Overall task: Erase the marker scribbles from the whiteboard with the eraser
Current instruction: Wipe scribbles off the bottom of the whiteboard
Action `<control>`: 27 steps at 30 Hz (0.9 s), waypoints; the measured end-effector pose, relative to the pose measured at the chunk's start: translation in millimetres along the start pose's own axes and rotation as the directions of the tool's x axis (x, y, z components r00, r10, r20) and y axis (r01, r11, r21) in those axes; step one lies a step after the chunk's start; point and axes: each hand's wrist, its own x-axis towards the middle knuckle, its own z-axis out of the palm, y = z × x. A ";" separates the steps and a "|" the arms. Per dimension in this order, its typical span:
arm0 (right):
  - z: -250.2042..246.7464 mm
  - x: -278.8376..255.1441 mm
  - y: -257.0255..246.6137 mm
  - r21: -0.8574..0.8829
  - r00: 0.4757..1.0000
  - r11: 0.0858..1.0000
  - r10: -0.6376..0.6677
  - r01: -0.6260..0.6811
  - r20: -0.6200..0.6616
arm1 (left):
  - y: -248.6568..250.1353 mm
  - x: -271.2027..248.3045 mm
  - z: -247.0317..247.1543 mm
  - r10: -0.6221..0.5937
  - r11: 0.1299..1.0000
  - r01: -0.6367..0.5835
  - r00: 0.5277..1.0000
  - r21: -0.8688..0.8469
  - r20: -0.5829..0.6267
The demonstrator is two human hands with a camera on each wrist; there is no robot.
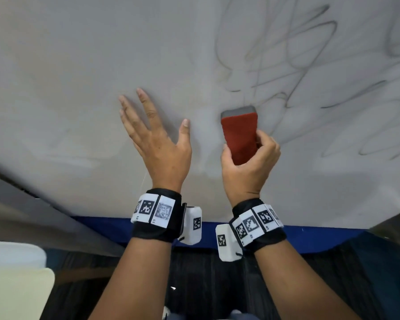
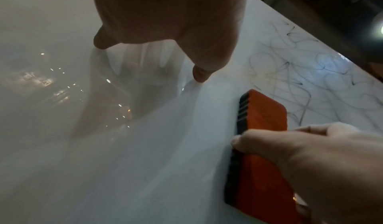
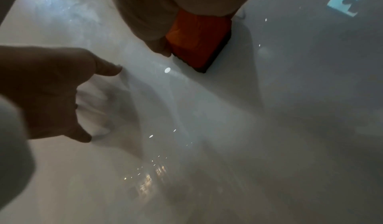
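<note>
The whiteboard (image 1: 79, 65) fills the head view, with black marker scribbles (image 1: 298, 65) across its right half and faint smears on the left. My right hand (image 1: 247, 167) grips a red eraser (image 1: 239, 135) with a grey felt underside, laid flat against the board at the lower left edge of the scribbles. My left hand (image 1: 155, 139) lies spread on the board to the eraser's left, fingers straight, holding nothing. The left wrist view shows the eraser (image 2: 261, 145), the scribbles (image 2: 311, 80) and my left fingertips (image 2: 200, 75) touching the board. In the right wrist view the eraser (image 3: 196, 42) sits under my fingers.
A blue strip (image 1: 310, 236) runs along the whiteboard's near edge. A dark grey frame (image 1: 32, 204) borders the board at the lower left, and a pale cream object (image 1: 14, 285) lies at the bottom left. The board reflects ceiling lights (image 3: 149, 178).
</note>
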 end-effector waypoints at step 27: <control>-10.9 0.0 8.2 -0.113 0.998 0.991 -0.064 0.066 0.024 | 11.3 -20.8 33.6 -0.007 0.998 0.001 0.997 -0.068 -0.081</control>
